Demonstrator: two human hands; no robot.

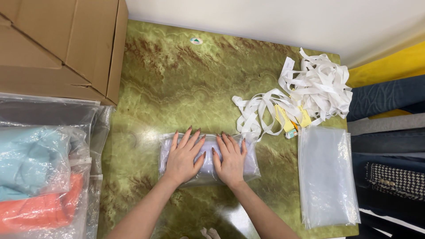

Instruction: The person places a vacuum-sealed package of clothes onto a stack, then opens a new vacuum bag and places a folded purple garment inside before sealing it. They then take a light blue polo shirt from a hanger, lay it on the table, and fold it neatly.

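Centre of frame: I saw both hands flat, fingers spread, gripping nothing, on the bagged garment (208, 161). Left hand (183, 159) and right hand (231, 161) lay side by side, thumbs nearly touching.

Progress, as I judged it: pale garment already inside its clear bag; pressing-flat under way (seal state not readable).

Packed bags (42, 177) stacked at lower left, empty bags (327, 177) at right, ribbon heap (305, 95) at upper right, box (62, 44) at upper left.

Open table (177, 84) lay above the hands; its near edge ran close below.

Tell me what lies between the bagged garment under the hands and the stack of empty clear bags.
Only bare green table separates the bagged garment from the clear bags, in the head view.
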